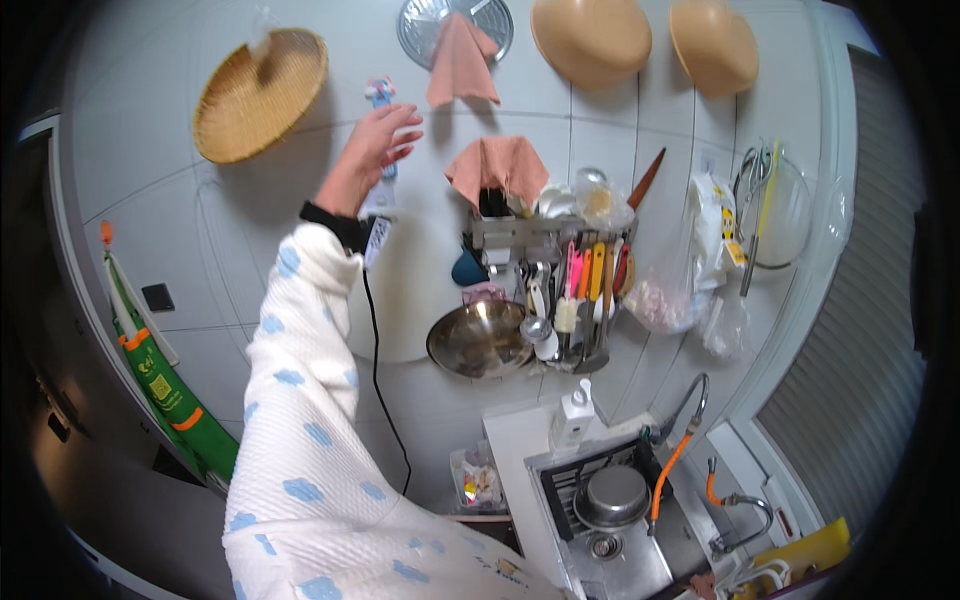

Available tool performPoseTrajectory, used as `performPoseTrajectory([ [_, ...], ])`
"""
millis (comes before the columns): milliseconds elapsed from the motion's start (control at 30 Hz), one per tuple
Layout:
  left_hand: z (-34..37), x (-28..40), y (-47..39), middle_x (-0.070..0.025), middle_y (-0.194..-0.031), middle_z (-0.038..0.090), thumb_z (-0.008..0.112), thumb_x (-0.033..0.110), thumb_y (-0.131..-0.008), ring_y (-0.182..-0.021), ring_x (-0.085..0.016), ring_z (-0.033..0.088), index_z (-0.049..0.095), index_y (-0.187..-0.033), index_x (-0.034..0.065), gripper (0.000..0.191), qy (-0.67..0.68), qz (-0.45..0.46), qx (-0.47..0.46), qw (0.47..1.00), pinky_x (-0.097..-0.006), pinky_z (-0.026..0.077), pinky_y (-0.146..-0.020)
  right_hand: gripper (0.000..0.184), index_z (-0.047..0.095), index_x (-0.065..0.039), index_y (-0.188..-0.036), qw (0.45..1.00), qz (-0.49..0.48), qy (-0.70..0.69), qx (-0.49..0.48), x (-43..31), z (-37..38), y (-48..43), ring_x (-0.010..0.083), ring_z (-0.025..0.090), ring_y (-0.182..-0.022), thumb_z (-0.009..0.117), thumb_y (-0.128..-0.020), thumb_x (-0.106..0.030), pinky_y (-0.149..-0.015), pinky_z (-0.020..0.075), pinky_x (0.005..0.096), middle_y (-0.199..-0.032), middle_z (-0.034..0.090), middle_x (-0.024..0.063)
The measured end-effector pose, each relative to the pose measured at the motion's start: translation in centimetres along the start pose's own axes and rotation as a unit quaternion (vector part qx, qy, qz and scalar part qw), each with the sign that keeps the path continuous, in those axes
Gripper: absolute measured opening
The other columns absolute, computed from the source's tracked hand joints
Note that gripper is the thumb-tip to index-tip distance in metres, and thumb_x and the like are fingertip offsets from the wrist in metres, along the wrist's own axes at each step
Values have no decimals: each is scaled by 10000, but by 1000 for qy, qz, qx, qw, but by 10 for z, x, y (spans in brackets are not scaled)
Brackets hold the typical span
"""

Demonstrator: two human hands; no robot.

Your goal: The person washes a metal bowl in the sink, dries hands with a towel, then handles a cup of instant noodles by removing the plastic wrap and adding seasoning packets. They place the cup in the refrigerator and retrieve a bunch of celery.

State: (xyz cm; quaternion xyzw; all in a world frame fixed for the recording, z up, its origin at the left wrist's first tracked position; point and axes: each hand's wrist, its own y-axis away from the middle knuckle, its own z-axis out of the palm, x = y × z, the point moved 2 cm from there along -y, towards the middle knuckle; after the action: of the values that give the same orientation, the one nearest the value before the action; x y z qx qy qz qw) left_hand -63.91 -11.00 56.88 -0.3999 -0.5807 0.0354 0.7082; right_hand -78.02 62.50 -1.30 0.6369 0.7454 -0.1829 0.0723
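My left hand [375,150] is raised in front of the tiled wall, its fingers slightly spread and pointing right. It is beside a small blue hanging item with a pink and white figure on top [380,89]; part of this item is hidden behind the hand, and whether they touch cannot be told. A black band with a small device and a black cable is at the wrist. A round woven bamboo tray [262,97] hangs left of the hand, and a pink cloth [461,64] hangs to its right. My right hand is out of view.
A utensil rack [517,232] and a metal bowl [480,341] hang on the wall. Below right is a sink [615,566] holding a metal pot [616,495], with a white pump bottle [574,416] beside it. A green apron [161,382] hangs at left.
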Motion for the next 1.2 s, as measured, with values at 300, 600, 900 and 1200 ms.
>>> performPoseTrajectory([
  [300, 27, -102, -60, 4, -803, 608, 717, 404, -810, -730, -79, 535, 652, -918, 29, 395, -257, 44, -17, 965, -250, 433, -644, 259, 639, 3, -1051, 992, -60, -99, -54, -98, -15, -35, 395, 629, -905, 578, -902, -200, -784, 500, 423, -960, 655, 237],
  [600, 46, -24, -61, -116, -769, 661, 609, 331, -859, -739, -147, 625, 618, -881, -5, 336, -248, 323, 167, 898, -313, 483, -677, 232, 646, 24, -1001, 992, -96, -66, -47, -110, -9, -34, 406, 624, -856, 578, -875, -158, -776, 493, 448, -906, 659, 229],
  [900, 232, -33, 167, -86, -1031, 613, 457, 72, -970, -906, -137, 552, 485, -985, 7, 72, 39, 246, -529, 811, -299, 452, -895, 398, 556, 28, -1226, 934, -104, -337, 59, -177, -70, -71, 311, 561, -1110, 534, -835, -44, -981, 398, 353, -1204, 589, 173],
  [1200, 358, -157, 384, -128, -1234, 562, 432, -43, -905, -1098, -140, 535, 533, -904, 17, 118, 216, -99, -749, 619, -294, 436, -919, 358, 581, -25, -1225, 810, -35, -531, -246, -192, -43, -63, 120, 504, -1039, 489, -947, -230, -882, 424, 273, -1180, 558, 57],
])
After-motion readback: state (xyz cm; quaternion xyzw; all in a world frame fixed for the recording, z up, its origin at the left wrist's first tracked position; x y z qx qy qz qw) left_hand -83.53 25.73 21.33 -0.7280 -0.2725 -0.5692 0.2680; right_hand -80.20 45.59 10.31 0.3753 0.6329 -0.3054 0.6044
